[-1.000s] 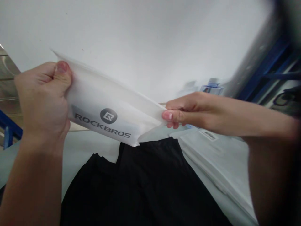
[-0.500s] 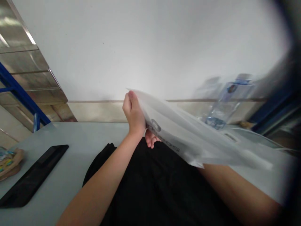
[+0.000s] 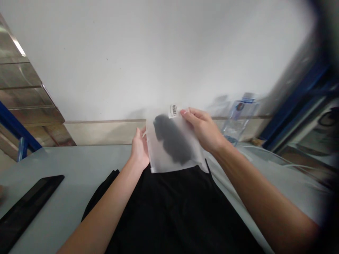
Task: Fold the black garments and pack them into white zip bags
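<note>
While both hands hold it upright above the bench (image 3: pixel 66 169) | frosted bag (image 3: pixel 174 146): dark item inside, over black garment (image 3: pixel 172 204) | left hand (image 3: pixel 139 148) fingers grasp left edge | right hand (image 3: pixel 202 128) fingers pinch top corner by barcode label (image 3: pixel 173 110) | step: likely inspection; next move needs steady two-handed grip.

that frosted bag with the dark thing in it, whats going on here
A person holds a frosted translucent plastic bag upright above a black fabric garment spread on the grey table. The left hand grips its left edge and the right hand pinches its top right corner, near a small barcode sticker. A dark shape shows through the bag. A clear plastic water bottle stands behind, and a flat black bar lies to the left.
</note>
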`<state>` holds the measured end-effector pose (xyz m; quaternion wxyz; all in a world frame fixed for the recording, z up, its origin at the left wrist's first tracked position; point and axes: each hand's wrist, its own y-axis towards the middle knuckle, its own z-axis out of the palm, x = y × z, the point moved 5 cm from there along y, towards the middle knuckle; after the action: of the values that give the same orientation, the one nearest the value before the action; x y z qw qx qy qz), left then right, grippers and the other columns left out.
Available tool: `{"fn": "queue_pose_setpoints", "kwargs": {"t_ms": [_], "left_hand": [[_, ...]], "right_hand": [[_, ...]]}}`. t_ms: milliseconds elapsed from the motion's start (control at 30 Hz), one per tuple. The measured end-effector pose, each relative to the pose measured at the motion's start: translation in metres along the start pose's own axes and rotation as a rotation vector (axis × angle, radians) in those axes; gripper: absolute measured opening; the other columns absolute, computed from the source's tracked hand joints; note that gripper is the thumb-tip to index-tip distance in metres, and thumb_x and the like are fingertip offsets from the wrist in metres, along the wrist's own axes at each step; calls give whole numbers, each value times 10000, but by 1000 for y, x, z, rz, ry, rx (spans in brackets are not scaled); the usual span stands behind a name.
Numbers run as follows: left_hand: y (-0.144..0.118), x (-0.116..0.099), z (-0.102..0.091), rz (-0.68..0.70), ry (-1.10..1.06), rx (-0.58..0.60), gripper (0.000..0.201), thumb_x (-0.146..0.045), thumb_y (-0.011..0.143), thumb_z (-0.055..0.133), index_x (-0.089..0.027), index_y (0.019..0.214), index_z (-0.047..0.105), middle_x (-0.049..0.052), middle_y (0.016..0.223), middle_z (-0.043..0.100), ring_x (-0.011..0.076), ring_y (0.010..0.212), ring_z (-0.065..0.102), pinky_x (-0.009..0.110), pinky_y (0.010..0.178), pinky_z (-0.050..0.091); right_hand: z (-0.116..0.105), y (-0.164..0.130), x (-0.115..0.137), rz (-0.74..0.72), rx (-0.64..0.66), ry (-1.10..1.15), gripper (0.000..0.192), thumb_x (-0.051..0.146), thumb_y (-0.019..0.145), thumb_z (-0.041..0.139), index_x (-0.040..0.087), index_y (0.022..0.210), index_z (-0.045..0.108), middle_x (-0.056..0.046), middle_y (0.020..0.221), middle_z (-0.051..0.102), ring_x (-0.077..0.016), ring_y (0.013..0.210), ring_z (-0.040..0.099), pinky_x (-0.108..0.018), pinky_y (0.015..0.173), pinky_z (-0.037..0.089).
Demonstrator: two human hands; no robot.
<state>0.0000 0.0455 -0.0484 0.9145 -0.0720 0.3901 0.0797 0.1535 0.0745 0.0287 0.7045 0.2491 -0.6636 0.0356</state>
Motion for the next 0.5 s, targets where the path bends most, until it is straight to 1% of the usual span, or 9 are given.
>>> {"fn": "queue_pose_setpoints", "kwargs": {"t_ms": [33,100,167,200,267,300,367,433,500], "left_hand": [[-7,5,-1,-37,-5,27,372,-432,909,444,-173,1170,503,85,1086,572,200,870,600,391,723,517],[-23,16,-3,-112,7,88,405,-483,913,377,-185,1155,507,101,1049,583,229,851,608,415,693,519],[-39,30,-6,-188,11,138,429,-520,901,361,-191,1124,522,118,1036,590,260,879,608,441,706,518],[-46,36,-7,-214,-1,156,439,-538,891,369,-194,1112,527,121,1046,590,266,902,604,444,724,517],[-54,44,-10,-239,-48,164,450,-569,869,393,-206,1089,540,112,1065,588,266,923,599,441,742,517],[-55,45,-11,-242,-74,151,444,-569,860,415,-205,1075,552,108,1065,591,268,917,602,444,741,519],[-52,44,-16,-213,-114,86,382,-509,858,474,-181,1019,587,102,1008,615,255,853,619,433,721,530],[-46,36,-23,-146,-133,0,266,-399,862,518,-158,916,616,79,884,641,214,748,630,381,682,544],[-40,21,-34,-59,-158,-79,176,-311,868,521,-167,833,616,41,801,649,168,696,632,304,658,546]], "right_hand": [[-3,-4,14,-55,7,-76,298,376,826,594,192,626,470,66,524,394,-74,439,329,-208,407,248],[-1,-13,39,-175,69,-240,368,382,852,567,187,580,415,72,511,322,-61,428,254,-213,398,194],[9,-24,56,-273,152,-345,395,376,882,525,185,568,379,74,511,304,-51,428,240,-209,399,189],[15,-28,61,-304,175,-354,401,371,891,513,184,566,371,75,510,305,-45,426,247,-204,398,194],[24,-35,68,-357,182,-364,404,360,899,502,176,563,371,78,507,314,-31,421,269,-190,396,205],[28,-38,71,-379,175,-373,400,352,902,497,172,564,380,79,507,321,-24,417,283,-183,395,212],[34,-42,73,-397,192,-399,379,338,909,478,168,577,410,78,511,348,-18,416,327,-171,394,228],[37,-45,75,-379,263,-453,362,338,913,454,166,595,448,72,520,387,-21,430,367,-163,396,244],[29,-46,78,-378,286,-542,362,359,903,453,167,596,474,71,523,403,-21,442,380,-165,412,254]]}}
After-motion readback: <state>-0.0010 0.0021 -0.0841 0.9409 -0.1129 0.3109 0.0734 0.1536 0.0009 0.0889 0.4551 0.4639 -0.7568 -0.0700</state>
